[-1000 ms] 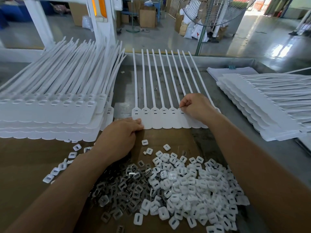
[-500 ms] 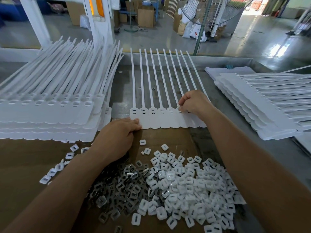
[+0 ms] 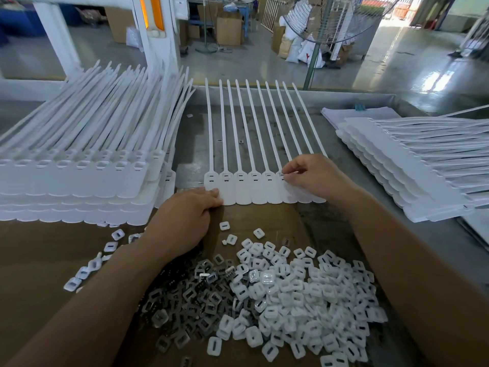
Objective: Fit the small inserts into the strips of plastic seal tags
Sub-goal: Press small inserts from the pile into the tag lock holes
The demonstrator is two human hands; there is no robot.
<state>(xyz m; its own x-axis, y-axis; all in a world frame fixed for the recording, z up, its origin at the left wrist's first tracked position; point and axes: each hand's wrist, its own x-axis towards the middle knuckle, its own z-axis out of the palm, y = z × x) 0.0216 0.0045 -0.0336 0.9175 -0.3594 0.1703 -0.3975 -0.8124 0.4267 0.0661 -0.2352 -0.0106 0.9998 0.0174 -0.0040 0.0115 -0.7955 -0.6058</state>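
1. The strip of seal tags (image 3: 251,189) is smooth white plastic: flat, round-ended paddles joined side by side, with thin tails fanning away across the grey metal table (image 3: 330,229).
2. The left hand (image 3: 185,218) presses flat fingers on the strip's near-left corner. The right hand (image 3: 315,176) has its fingertips pinched at one slotted head; what they hold cannot be told.
3. Square slotted white inserts (image 3: 304,295) are heaped on the brown cardboard sheet (image 3: 47,260), beside dull grey metal inserts (image 3: 190,295).
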